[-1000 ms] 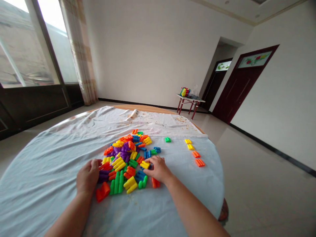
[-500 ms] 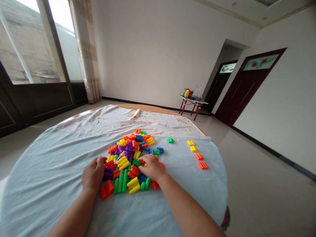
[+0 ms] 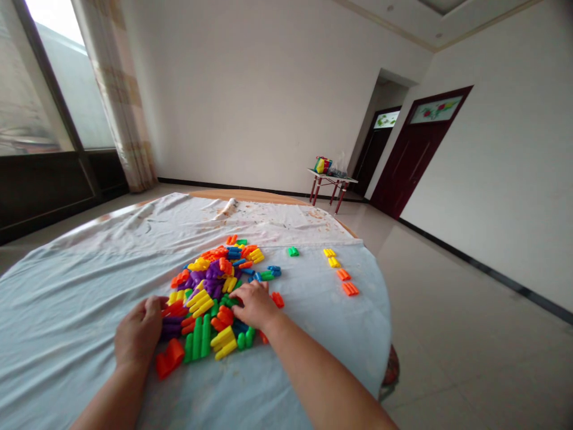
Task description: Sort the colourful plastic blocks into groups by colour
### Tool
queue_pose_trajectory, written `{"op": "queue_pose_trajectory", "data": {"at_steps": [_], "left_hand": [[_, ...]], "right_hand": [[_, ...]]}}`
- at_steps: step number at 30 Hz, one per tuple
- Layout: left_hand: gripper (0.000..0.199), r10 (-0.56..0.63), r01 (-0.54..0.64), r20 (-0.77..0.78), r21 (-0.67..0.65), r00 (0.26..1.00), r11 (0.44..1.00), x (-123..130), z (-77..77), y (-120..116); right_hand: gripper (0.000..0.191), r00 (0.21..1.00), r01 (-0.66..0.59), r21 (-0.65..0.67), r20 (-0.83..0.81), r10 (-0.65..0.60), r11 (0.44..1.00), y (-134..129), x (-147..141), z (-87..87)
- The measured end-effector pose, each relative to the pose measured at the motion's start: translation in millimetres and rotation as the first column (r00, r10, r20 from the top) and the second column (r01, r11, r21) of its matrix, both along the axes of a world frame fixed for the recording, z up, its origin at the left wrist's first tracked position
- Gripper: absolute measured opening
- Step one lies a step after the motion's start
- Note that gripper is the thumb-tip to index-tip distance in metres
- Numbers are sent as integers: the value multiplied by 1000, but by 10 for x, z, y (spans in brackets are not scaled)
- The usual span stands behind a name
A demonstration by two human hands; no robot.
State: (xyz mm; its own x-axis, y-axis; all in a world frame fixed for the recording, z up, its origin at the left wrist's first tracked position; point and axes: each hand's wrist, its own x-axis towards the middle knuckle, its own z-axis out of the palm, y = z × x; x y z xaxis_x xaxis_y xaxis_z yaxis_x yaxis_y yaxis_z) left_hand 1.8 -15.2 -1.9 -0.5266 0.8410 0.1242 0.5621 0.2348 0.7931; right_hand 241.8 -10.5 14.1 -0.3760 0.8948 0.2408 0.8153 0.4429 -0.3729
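Note:
A pile of plastic pieces in orange, yellow, green, blue and purple lies on the cloth-covered round table (image 3: 89, 286). My left hand (image 3: 141, 331) rests at the pile's left edge, its fingers bent beside orange and purple pieces (image 3: 172, 328); whether it grips one is hidden. My right hand (image 3: 255, 303) reaches over the right side, fingers curled at green pieces (image 3: 229, 300), and what they hold, if anything, cannot be made out. Near me lie a green piece (image 3: 197, 339), a yellow piece (image 3: 224, 343) and an orange piece (image 3: 170, 358).
To the right, two yellow pieces (image 3: 332, 257) and two orange pieces (image 3: 347, 282) form a column. One green piece (image 3: 292, 251) lies apart. Behind stands a small table (image 3: 333, 177) with bags. A dark red door (image 3: 421, 149) is at the right.
The view has turned to the right, so the table and pile sit further left. My hands remain at the same sides of the pile, with the right hand slightly shifted over it.

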Motion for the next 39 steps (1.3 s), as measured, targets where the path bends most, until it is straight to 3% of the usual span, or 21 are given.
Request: {"op": "queue_pose_trajectory", "data": {"at_steps": [8,12,17,20,23,26,29,35,39], "left_hand": [[40,-11,10,12,34,1000,999,25,-50,10],[41,0,-1,13,53,1000,999,39,-50,4],[42,-6,5,14,69,1000,998,34,-53,-8],[41,-11,10,14,76,1000,997,20,-69,-3],[40,-12,11,9,81,1000,997,13,-74,3],[40,-11,10,8,86,1000,996,18,-58,-2],[39,-14,13,16,94,1000,996,24,-42,-13],[40,-18,18,-1,134,1000,991,3,-43,-30],[42,-23,54,-122,257,992,965,97,91,-114]], "right_hand": [[27,997,72,5,13,-72,997,-81,93,42],[25,997,65,80,-52,-61,995,-151,63,108],[26,978,-143,150,-132,163,978,-352,-129,239],[45,949,-301,142,-58,311,943,-472,-261,245],[59,943,-332,102,42,329,938,-533,-334,201],[69,957,-290,88,48,286,953,-535,-327,171],[81,980,-181,132,-59,190,975,-508,-253,162],[58,936,13,115,-350,28,993,-427,-14,95],[57,886,79,2,-459,-69,997,-385,81,50]]}}
